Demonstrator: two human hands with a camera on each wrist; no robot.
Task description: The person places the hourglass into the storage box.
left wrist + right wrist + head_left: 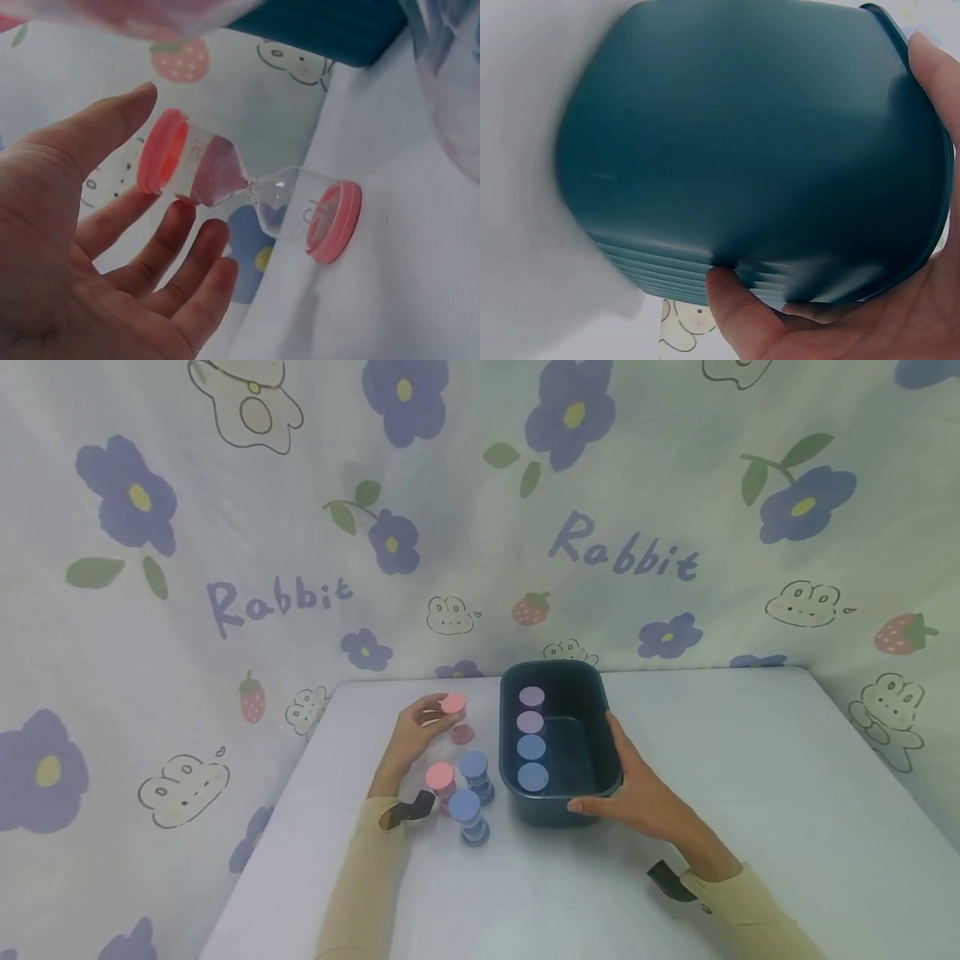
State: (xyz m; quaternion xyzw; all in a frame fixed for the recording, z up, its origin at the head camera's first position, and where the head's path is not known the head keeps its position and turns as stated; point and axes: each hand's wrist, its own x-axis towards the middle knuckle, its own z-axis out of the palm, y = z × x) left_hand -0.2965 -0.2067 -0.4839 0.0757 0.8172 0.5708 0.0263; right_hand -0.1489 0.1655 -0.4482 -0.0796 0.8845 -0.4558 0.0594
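Observation:
My left hand (415, 732) is around a pink sand timer (453, 705) that stands left of the dark teal bin. In the left wrist view, the thumb is apart from the pink sand timer (225, 178), and the relaxed fingers are close beside its upper cap. Pink sand fills part of its upper bulb. My right hand (647, 793) holds the near right corner of the teal bin (558, 811), thumb at the front rim and fingers along the ribbed side (682, 274). Inside, two purple timers (531, 710) and two blue timers (532, 762) stand in a row.
Another pink timer (440, 778) and two blue timers (466, 807) stand by my left wrist, left of the bin. White cloth covers the table (750, 760). Behind it hangs a curtain (465, 552) with flowers and rabbits.

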